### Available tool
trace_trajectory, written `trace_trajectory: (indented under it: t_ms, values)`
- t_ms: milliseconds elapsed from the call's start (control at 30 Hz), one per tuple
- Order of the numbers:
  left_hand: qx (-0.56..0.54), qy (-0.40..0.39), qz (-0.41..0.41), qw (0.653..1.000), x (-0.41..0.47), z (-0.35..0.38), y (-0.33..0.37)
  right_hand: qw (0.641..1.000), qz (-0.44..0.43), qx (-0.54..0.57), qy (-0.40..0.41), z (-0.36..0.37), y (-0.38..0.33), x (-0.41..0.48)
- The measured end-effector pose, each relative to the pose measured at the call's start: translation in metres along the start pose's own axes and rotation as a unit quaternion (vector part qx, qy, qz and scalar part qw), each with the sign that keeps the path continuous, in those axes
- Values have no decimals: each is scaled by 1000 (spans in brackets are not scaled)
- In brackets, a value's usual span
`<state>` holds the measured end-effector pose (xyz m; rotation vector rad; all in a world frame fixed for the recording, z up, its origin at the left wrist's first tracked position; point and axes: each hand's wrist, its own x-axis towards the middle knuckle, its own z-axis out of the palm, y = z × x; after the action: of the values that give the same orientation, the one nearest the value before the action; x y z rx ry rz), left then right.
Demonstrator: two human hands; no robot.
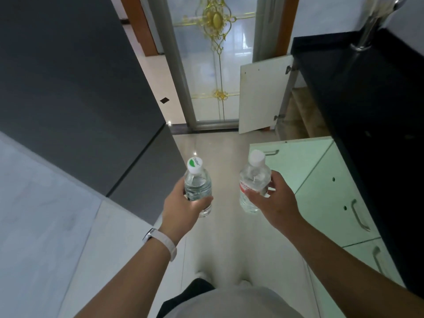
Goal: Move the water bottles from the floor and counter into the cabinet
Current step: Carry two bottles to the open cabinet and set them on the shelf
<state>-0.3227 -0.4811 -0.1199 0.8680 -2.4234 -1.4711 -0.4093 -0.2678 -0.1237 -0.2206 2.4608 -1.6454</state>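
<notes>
Fingers (203, 201) of left hand (183, 203) curled round green-capped bottle (197, 184). Right hand (276, 203) fingers grip white-capped bottle (252, 177). Both bottles upright, apart, held above floor (220, 239). Cabinet (261, 95) stands open beyond the right fingers, under black tabletop (367, 99).

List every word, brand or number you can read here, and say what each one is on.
"Cestbon" (small, tilted, reading unsure): on the cap of the green-capped bottle, in the left hand.
Red print on the label of the white-capped bottle, in the right hand: too blurred to read.
No other text visible.
</notes>
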Motion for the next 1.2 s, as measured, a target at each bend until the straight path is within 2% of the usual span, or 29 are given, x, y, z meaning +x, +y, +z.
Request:
trace_trajectory:
  t_ms: [267, 533, 700, 833, 1200]
  values:
    - [-24, -12, 16, 1000, 76, -7, -3, 1000, 17, -4, 3, 31, -10, 64]
    - [-37, -42, 34, 998, 205, -33, -17, 997, 67, -13, 30, 94, -42, 154]
    - [-51, -45, 44, 997, 285, -60, -21, 997, 66, -31, 40, 132, -70, 210]
    - [-59, -76, 42, 994, 341, -71, -23, 996, 57, -44, 57, 157, -87, 244]
    - [-53, -115, 33, 991, 429, -58, -14, 995, 66, -41, 62, 175, -98, 325]
